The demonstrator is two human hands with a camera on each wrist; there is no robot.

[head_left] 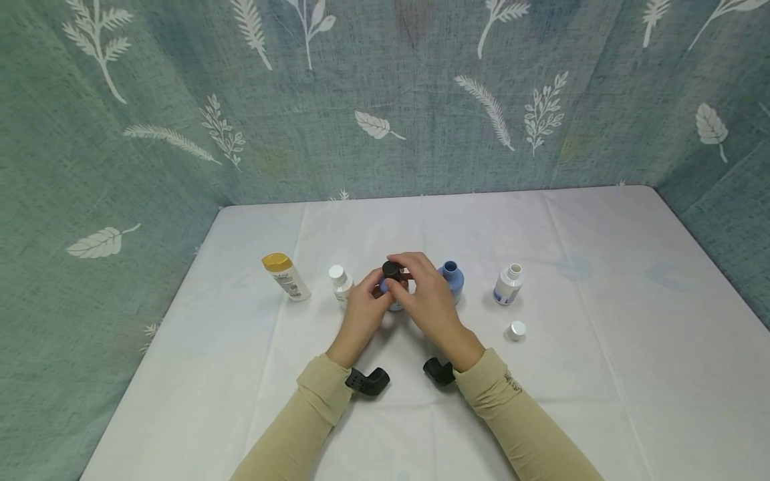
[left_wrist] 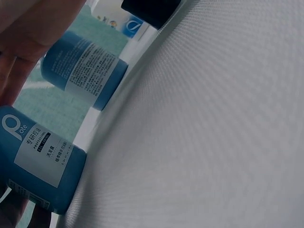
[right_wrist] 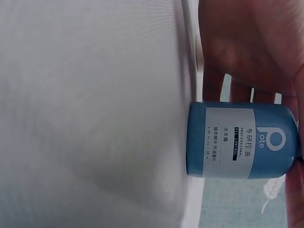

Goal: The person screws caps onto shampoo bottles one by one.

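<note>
A blue shampoo bottle (head_left: 395,306) with a white label stands on the table between both hands; its label faces the camera in the right wrist view, on the bottle (right_wrist: 230,142). The left hand (head_left: 364,308) grips it around the neck and shoulder from the left. With thumb and fingers, the right hand (head_left: 432,302) pinches the black cap (head_left: 392,270) at the bottle's top. Just right of them, partly behind the right hand, is a second blue bottle (head_left: 454,279) with an uncovered mouth. Close to the left hand is a white bottle (head_left: 340,283) with a white cap.
Farther left stands a cream bottle (head_left: 293,283) with a yellow cap. To the right is an uncapped white bottle (head_left: 508,287), with a loose white cap (head_left: 516,331) in front of it. A white cloth covers the table (head_left: 601,374); a patterned green curtain (head_left: 421,147) hangs behind.
</note>
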